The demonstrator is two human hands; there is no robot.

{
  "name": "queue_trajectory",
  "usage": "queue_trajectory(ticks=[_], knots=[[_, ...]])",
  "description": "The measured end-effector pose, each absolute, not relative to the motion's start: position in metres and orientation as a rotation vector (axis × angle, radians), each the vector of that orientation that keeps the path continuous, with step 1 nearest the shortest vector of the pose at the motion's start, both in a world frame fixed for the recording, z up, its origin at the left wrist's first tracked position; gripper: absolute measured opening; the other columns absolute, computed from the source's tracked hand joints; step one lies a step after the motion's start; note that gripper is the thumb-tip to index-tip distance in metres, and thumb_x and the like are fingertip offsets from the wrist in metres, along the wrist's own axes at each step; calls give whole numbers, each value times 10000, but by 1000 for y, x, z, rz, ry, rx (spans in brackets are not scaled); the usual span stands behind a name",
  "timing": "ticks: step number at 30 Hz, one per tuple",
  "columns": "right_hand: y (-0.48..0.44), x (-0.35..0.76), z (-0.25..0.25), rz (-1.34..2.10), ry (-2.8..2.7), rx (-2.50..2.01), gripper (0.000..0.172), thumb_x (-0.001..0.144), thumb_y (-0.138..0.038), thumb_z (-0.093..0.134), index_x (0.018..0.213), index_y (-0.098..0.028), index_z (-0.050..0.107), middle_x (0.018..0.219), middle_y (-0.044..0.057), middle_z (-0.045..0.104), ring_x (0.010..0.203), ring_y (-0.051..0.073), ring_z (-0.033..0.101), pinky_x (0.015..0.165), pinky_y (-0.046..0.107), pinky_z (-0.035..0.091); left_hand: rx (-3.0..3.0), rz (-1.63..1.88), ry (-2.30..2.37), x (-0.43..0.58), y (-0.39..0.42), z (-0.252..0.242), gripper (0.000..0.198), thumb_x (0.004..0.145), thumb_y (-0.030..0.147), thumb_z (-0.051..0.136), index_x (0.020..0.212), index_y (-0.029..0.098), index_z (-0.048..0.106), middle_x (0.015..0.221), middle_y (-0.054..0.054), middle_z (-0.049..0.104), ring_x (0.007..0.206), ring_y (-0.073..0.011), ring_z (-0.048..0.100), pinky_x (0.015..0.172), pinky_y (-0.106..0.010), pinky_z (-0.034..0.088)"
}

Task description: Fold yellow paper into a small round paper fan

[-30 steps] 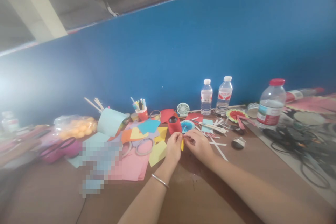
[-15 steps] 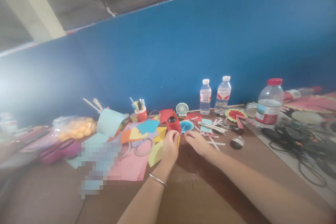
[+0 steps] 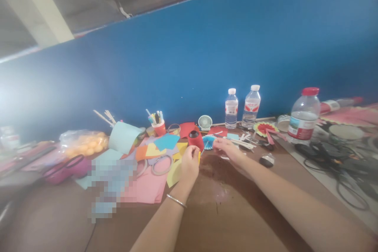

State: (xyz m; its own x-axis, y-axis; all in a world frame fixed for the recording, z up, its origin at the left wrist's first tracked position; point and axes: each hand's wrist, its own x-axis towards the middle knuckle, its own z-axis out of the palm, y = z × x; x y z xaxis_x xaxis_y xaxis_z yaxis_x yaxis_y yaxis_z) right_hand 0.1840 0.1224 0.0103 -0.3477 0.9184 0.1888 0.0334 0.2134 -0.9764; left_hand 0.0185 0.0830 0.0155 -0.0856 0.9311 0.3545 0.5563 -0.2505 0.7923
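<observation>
My left hand (image 3: 190, 164) is closed in a pinch, with a small yellow piece (image 3: 199, 156) showing at its fingertips. Just behind it stands a red spool of thread (image 3: 195, 140) with a dark top. To the right, my right hand (image 3: 226, 150) is held apart from the left, its fingers pressed together. Whatever they may hold is too small to make out. A blue pleated paper rosette (image 3: 208, 142) lies between the spool and my right hand. White paper strips and thin sticks (image 3: 245, 143) lie beyond the right fingers.
Coloured paper sheets (image 3: 147, 185) and tape rolls (image 3: 162, 165) lie to the left. Behind are a cup of pens (image 3: 159, 127) and a small white fan (image 3: 204, 122). Water bottles (image 3: 231, 109) stand at the back; a larger red-capped bottle (image 3: 302, 120) and black cables (image 3: 327, 161) are right.
My right hand has moved right and slightly up, widening the gap between the hands. My left hand has shifted slightly left, and more of the yellow piece shows.
</observation>
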Motion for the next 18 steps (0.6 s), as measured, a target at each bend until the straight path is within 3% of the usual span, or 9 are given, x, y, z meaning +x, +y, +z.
queue_trajectory(ticks=[4,8,12,18], knots=[[111,164,6,779,-1799,-1107,282,590,-383,633,775,-190,541,694,-1,579,617,142,522,568,251,398,1787,1299,1582,21,86,10,209,817,317,363,751,189,514,718,1,556,671,-139,506,622,-253,357],[100,155,2,508,-1909,-1173,110,717,-293,515,722,-197,568,684,6,600,628,139,531,572,235,367,1802,1307,1547,24,86,9,203,820,303,361,753,186,513,728,1,554,680,-135,506,627,-246,365],[104,161,1,342,-1959,-1298,123,705,-188,462,677,-194,581,647,12,610,604,147,532,554,236,337,1810,1327,1574,22,84,13,195,823,290,359,747,188,507,713,4,548,653,-126,501,612,-236,364],[116,176,4,377,-1846,-1274,158,709,-235,442,681,-214,595,659,-6,620,602,151,531,573,239,345,1784,1295,1723,14,83,11,241,824,354,357,777,205,541,720,-5,576,623,-136,504,593,-250,348]])
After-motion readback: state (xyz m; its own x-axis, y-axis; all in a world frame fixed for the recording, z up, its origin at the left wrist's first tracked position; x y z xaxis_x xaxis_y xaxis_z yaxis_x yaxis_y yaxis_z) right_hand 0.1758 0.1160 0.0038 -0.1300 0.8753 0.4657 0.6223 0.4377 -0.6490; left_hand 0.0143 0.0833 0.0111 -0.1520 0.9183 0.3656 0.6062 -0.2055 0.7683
